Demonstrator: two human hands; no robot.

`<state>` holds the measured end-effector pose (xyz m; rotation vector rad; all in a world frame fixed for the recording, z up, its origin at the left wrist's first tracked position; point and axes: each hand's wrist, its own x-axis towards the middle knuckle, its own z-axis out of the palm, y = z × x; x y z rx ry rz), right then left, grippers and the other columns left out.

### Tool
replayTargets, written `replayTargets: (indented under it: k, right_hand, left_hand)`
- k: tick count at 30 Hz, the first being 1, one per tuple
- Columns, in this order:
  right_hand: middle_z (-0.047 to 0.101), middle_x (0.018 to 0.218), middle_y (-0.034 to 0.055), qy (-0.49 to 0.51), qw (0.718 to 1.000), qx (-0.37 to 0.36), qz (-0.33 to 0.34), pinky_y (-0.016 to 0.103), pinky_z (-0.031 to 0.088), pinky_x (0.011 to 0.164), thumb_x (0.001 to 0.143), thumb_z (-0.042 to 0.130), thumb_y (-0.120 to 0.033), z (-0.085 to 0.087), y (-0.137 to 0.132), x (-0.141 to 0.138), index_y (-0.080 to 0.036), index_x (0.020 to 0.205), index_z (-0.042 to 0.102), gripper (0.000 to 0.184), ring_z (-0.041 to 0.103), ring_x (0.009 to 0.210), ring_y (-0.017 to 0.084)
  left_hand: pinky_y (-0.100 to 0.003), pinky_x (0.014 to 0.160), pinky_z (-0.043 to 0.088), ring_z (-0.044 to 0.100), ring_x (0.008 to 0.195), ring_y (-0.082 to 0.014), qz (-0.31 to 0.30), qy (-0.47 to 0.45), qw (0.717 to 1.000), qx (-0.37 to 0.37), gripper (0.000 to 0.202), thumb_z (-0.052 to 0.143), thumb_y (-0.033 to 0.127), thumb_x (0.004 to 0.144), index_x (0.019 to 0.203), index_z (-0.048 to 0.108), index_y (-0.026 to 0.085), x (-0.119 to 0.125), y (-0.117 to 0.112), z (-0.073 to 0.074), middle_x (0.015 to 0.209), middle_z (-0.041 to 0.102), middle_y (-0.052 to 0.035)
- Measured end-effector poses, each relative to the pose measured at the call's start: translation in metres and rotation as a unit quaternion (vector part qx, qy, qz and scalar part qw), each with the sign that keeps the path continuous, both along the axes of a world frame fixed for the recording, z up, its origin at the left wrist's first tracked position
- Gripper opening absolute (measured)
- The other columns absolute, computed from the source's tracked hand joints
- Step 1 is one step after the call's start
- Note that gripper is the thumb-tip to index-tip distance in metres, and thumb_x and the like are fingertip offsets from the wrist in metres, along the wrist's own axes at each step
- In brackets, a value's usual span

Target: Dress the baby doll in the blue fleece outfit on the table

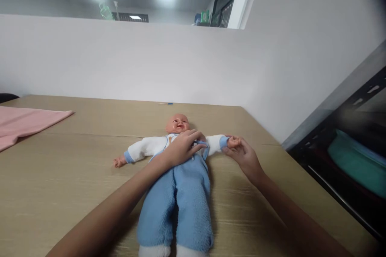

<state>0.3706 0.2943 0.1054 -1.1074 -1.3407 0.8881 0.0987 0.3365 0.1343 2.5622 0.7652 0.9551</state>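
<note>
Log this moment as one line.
left hand: flat on doll chest | right hand: holds doll's hand | doll: face-up on table

The left forearm and right forearm are bare and slender.

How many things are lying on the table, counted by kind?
Dolls: 1, the baby doll
Cloths: 1, the pink cloth
Small items: 1, the blue-tipped item, too small to identify
Total: 3

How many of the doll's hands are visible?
2: one doll hand lies on the table at picture left; the other doll hand is in the person's right hand.
</note>
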Motion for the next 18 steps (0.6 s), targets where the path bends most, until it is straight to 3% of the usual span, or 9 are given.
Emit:
replayTargets:
  k: [3, 7, 10, 12, 14, 16, 18]
  right_hand:
    - [0.071, 0.131, 0.0083, -0.003, 0.999, 0.027, 0.023, 0.034, 0.062, 0.096, 0.074, 0.094, -0.048, 0.01, 0.018, -0.025, -0.026, 0.118, 0.068, 0.055, 0.069, 0.114, 0.024]
    - [0.068, 0.119, 0.0055, -0.128, 0.983, 0.094, 0.095, 0.035, 0.061, 0.084, 0.084, 0.084, -0.033, 0.013, 0.019, -0.05, -0.028, 0.119, 0.071, 0.038, 0.068, 0.094, 0.02]
    - [0.065, 0.122, 0.0079, -0.23, 0.949, 0.164, 0.138, 0.04, 0.059, 0.094, 0.089, 0.076, -0.025, 0.013, 0.005, -0.056, -0.027, 0.12, 0.073, 0.031, 0.067, 0.107, 0.025]
    - [0.063, 0.13, 0.0104, -0.255, 0.94, 0.178, 0.14, 0.045, 0.054, 0.106, 0.096, 0.069, -0.027, 0.014, -0.007, -0.056, -0.027, 0.124, 0.073, 0.028, 0.063, 0.121, 0.029]
    - [0.061, 0.133, 0.0116, -0.251, 0.943, 0.163, 0.147, 0.049, 0.049, 0.115, 0.103, 0.061, -0.032, 0.016, -0.016, -0.056, -0.027, 0.122, 0.073, 0.024, 0.059, 0.129, 0.031]
    - [0.061, 0.132, 0.0117, -0.237, 0.95, 0.14, 0.149, 0.05, 0.045, 0.119, 0.105, 0.058, -0.04, 0.017, -0.022, -0.058, -0.027, 0.116, 0.074, 0.023, 0.057, 0.132, 0.032]
    - [0.063, 0.126, 0.0108, -0.2, 0.963, 0.108, 0.147, 0.05, 0.044, 0.119, 0.104, 0.061, -0.048, 0.014, -0.023, -0.061, -0.027, 0.108, 0.073, 0.025, 0.058, 0.129, 0.032]
  left_hand:
    - [-0.034, 0.092, 0.049, 0.065, 0.101, -0.0216, -0.039, -0.035, 0.999, 0.013, 0.029, 0.051, 0.043, 0.112, 0.119, 0.066, 0.02, -0.005, -0.006, 0.003, 0.11, 0.069, -0.0081]
    - [-0.036, 0.093, 0.048, 0.063, 0.1, -0.022, -0.049, -0.07, 0.993, 0.079, 0.028, 0.051, 0.04, 0.112, 0.119, 0.07, 0.019, -0.013, -0.011, -0.001, 0.11, 0.07, -0.0097]
    - [-0.04, 0.097, 0.045, 0.064, 0.097, -0.0219, -0.052, -0.109, 0.988, 0.097, 0.023, 0.058, 0.039, 0.11, 0.114, 0.072, 0.021, -0.016, -0.014, -0.003, 0.104, 0.074, -0.0079]
    - [-0.039, 0.096, 0.046, 0.065, 0.093, -0.0209, -0.042, -0.149, 0.987, 0.036, 0.021, 0.063, 0.041, 0.106, 0.107, 0.072, 0.021, -0.015, -0.014, 0.0, 0.098, 0.076, -0.0061]
    - [-0.036, 0.091, 0.049, 0.065, 0.09, -0.0201, -0.036, -0.189, 0.979, -0.069, 0.024, 0.067, 0.043, 0.104, 0.101, 0.07, 0.02, -0.012, -0.012, 0.003, 0.096, 0.075, -0.0055]
    - [-0.032, 0.086, 0.05, 0.065, 0.091, -0.0196, -0.037, -0.212, 0.963, -0.161, 0.027, 0.067, 0.045, 0.102, 0.097, 0.067, 0.019, -0.008, -0.007, 0.005, 0.095, 0.073, -0.0051]
    - [-0.03, 0.08, 0.048, 0.063, 0.087, -0.0182, -0.028, -0.212, 0.955, -0.204, 0.03, 0.067, 0.048, 0.101, 0.095, 0.065, 0.018, -0.004, -0.002, 0.003, 0.091, 0.069, -0.0033]
